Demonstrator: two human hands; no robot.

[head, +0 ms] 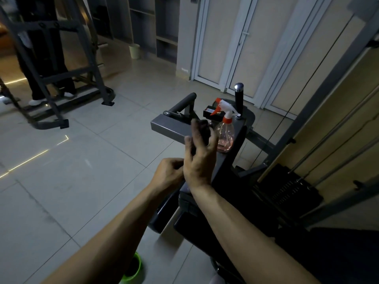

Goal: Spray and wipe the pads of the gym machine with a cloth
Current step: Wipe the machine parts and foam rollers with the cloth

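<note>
My right hand [200, 160] is raised upright over the grey machine arm [170, 129], thumb and fingers closed around a small dark cloth [204, 130]. My left hand [169, 174] sits just left of the right wrist and touches it, fingers curled in with nothing visible inside. A clear spray bottle [225, 134] with pink liquid and a red-and-white trigger stands on the machine arm, right behind my right hand. A black pad [164, 210] lies below my forearms, partly hidden by them.
A small black box [210, 113] and two upright black handles [239, 99] stand beyond the bottle. The weight stack [287, 191] and cables fill the right. A green bucket [133, 267] is on the tiles near my left arm. A person stands behind another machine frame [61, 83] at far left.
</note>
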